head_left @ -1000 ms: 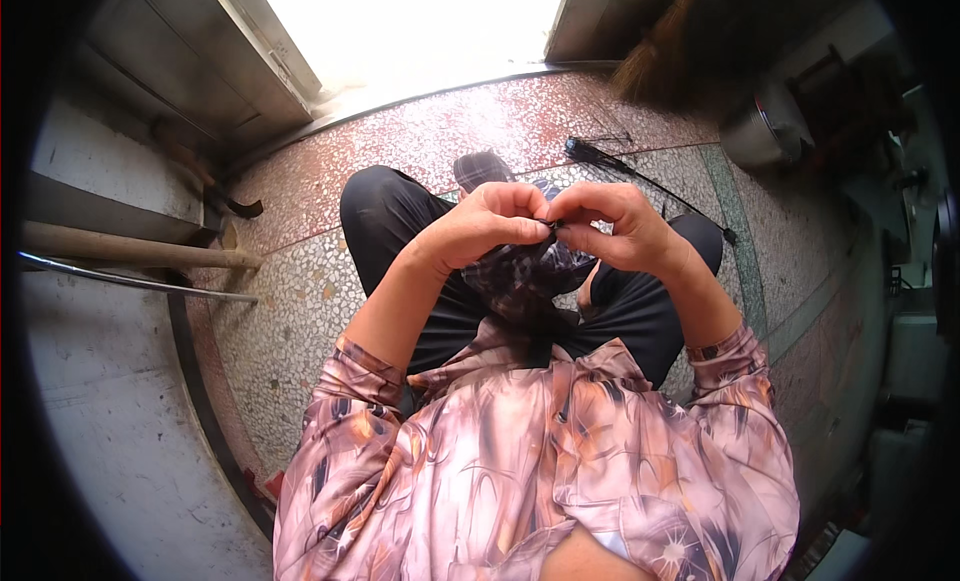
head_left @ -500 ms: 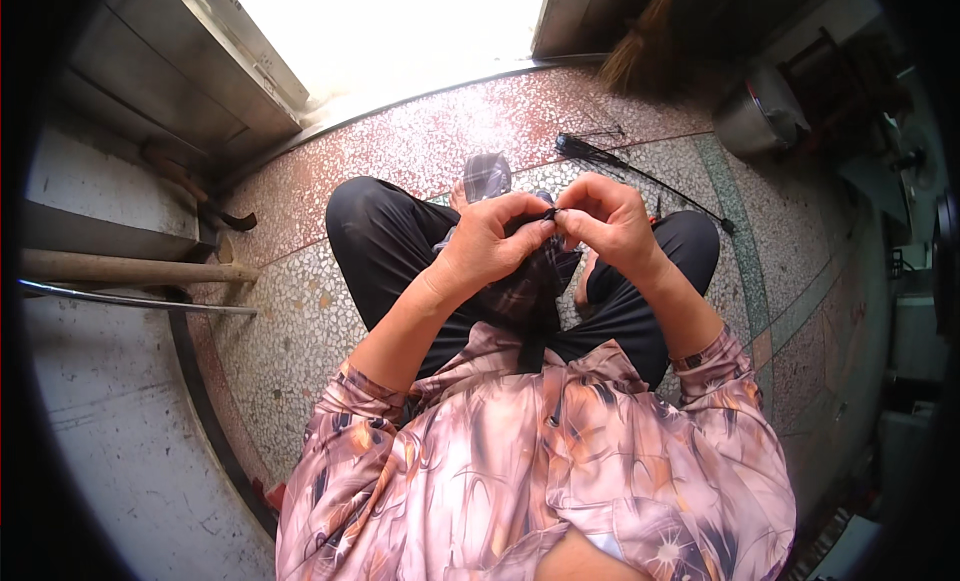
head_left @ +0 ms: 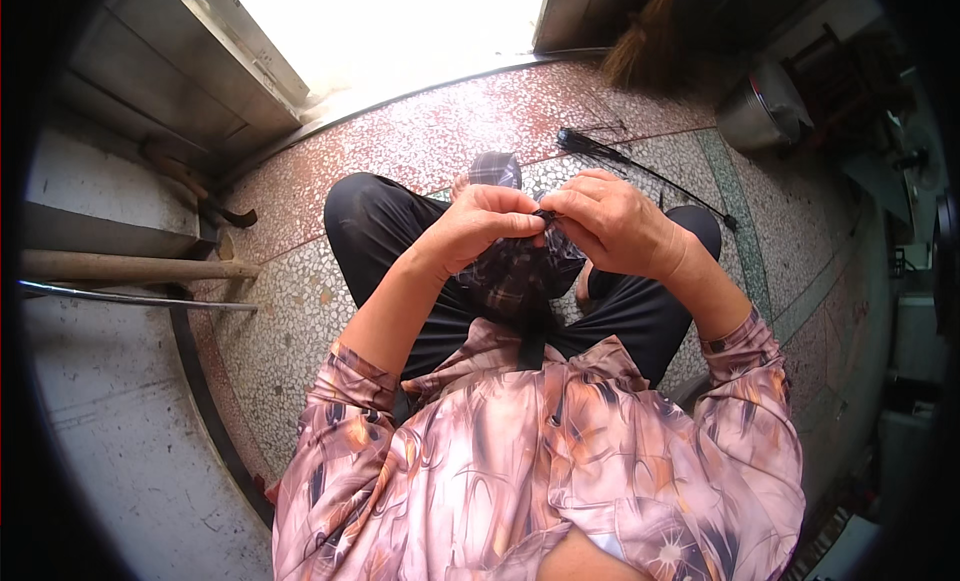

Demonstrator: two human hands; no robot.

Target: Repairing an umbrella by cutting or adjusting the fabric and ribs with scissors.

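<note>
In front of my lap, my left hand (head_left: 477,229) pinches a small black bit at the edge of a dark plaid cloth (head_left: 512,281) between thumb and fingers. My right hand (head_left: 622,224) meets it from the other side, its fingertips closed on the same spot. The cloth hangs between my knees, and a greyish plaid part of it (head_left: 495,169) shows beyond my left hand. What exactly the fingertips grip is small and partly hidden by them.
On the terrazzo floor (head_left: 300,326) beyond my right knee lies a thin black rod with a bundled end (head_left: 640,167). A metal bucket (head_left: 752,116) and a straw broom (head_left: 645,46) stand at the far right. A wooden pole (head_left: 140,267) and a metal rod (head_left: 140,297) jut in from the left.
My right hand has turned over, its back now facing up, and its forearm has swung outward. My left fingers have straightened slightly. Both hands stay at the cloth's edge.
</note>
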